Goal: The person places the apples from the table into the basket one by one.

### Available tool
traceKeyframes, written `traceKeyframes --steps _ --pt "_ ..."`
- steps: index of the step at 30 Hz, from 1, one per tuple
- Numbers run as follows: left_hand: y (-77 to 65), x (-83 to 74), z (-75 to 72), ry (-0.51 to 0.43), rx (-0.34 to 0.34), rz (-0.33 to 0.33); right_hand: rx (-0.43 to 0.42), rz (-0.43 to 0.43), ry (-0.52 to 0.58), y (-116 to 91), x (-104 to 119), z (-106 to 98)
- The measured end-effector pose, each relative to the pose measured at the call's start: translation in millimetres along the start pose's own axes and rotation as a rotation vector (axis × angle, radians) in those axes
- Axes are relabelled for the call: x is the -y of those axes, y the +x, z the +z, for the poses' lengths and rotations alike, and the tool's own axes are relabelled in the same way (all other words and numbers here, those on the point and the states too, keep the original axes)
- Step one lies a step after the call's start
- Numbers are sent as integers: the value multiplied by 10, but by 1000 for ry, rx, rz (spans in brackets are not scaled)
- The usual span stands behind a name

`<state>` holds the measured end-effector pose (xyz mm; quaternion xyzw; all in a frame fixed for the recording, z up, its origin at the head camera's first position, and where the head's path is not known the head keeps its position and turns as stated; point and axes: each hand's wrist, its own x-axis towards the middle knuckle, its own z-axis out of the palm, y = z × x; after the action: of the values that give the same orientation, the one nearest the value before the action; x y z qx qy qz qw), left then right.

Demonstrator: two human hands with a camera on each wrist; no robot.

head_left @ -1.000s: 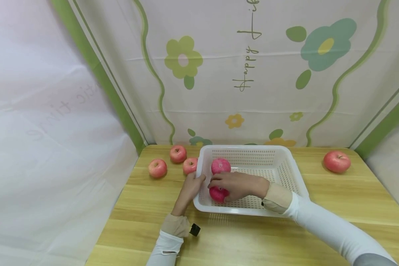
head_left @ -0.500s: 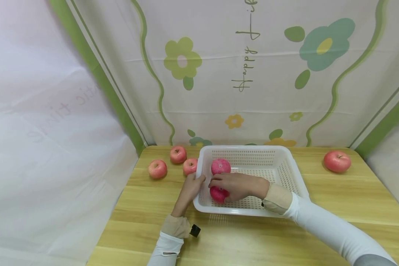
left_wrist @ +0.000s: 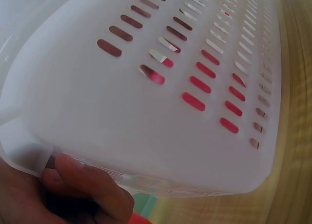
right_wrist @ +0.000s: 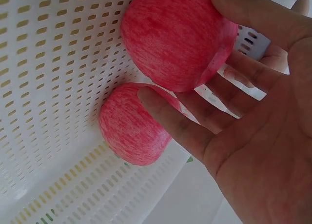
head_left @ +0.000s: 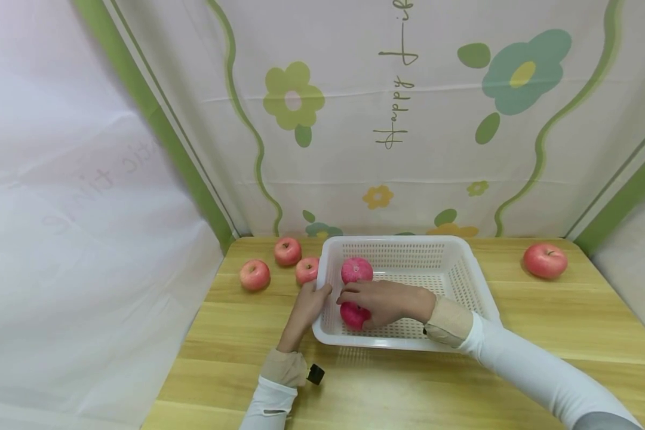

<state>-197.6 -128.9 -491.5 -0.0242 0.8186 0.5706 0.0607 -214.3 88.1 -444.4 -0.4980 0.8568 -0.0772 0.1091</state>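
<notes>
A white perforated plastic basket [head_left: 398, 239] stands on the wooden table with two red apples at its left end. My left hand [head_left: 306, 307] grips the basket's left rim; in the left wrist view its fingers [left_wrist: 92, 185] curl under that edge. Inside the basket, my right hand [head_left: 389, 300] holds the nearer apple [head_left: 353, 319]. The right wrist view has the thumb on one side of this apple [right_wrist: 175, 36] and fingers round the other. One finger passes in front of the farther apple [right_wrist: 129, 124]; whether it touches cannot be told. The farther apple [head_left: 357, 270] rests by the basket's left wall.
Left of the basket are three paler apples: a front one [head_left: 255, 275], a back one [head_left: 287, 251] and one [head_left: 307, 270] close against the basket. A larger red apple [head_left: 545, 260] sits at the table's far right. A patterned curtain [head_left: 355, 149] hangs behind.
</notes>
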Motion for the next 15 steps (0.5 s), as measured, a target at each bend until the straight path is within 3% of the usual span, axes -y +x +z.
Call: traceKeyframes --steps 15 --pt "-13 -4 -4 1 1 6 0 17 5 -22 -2 -28"
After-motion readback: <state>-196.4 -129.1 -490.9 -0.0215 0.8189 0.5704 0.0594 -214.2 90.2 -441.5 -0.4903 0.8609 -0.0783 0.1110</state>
